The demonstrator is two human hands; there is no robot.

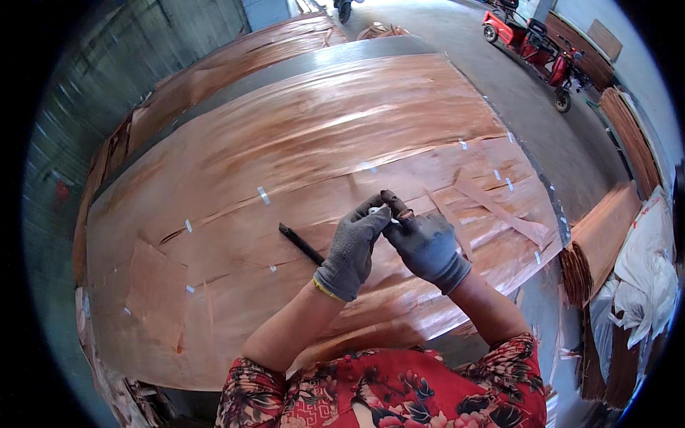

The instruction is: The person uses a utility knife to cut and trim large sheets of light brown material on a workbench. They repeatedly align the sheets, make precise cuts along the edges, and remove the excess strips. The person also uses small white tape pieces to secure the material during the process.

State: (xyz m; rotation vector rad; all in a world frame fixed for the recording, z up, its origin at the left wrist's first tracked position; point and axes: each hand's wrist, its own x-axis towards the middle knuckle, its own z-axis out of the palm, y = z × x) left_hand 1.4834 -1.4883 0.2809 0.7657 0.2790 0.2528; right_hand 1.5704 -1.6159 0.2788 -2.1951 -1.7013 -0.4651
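My left hand (353,250) and my right hand (424,246), both in grey gloves, meet above a large sheet of reddish wood veneer (321,114). Fingers of both are closed around a small white item (378,212), probably tape, partly hidden by them; one raised fingertip of my right hand looks dark and worn. A long dark bar-like tool (300,242) lies on the sheet just left of my left hand. Short white tape strips (262,195) cross seams in the veneer. Loose veneer strips (499,210) lie to the right, and a patch piece (153,292) at the lower left.
More veneer (253,50) lies beyond the sheet. A green corrugated wall (85,128) is at the left. A red cargo tricycle (539,57) stands on the concrete floor at the upper right. Veneer stacks (599,228) and white plastic sacking (646,264) line the right side.
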